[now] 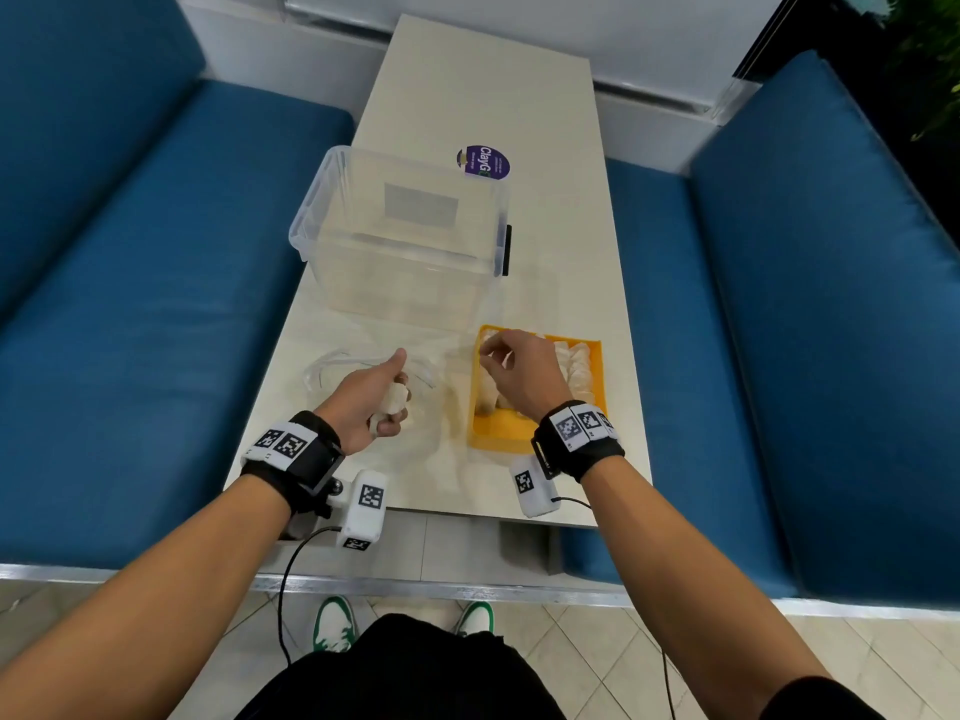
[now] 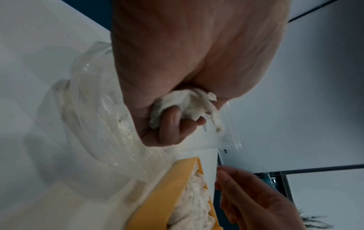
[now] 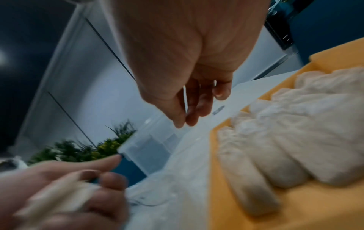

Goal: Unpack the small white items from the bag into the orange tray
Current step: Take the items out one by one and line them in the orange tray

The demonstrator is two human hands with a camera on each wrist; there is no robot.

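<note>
**Soft white items, one fistful in hand**

We judge the white items (image 2: 187, 104) light, soft and easily crushed, so we take them loosely round the middle. Our left grip (image 1: 371, 402) is curled round a few, above the clear bag (image 1: 363, 371) on the counter (image 1: 483, 96). Just right of it, our right grip (image 1: 519, 374) hangs loosely curled over the tray (image 1: 597, 366), holding nothing; more items fill the tray beneath.
</note>
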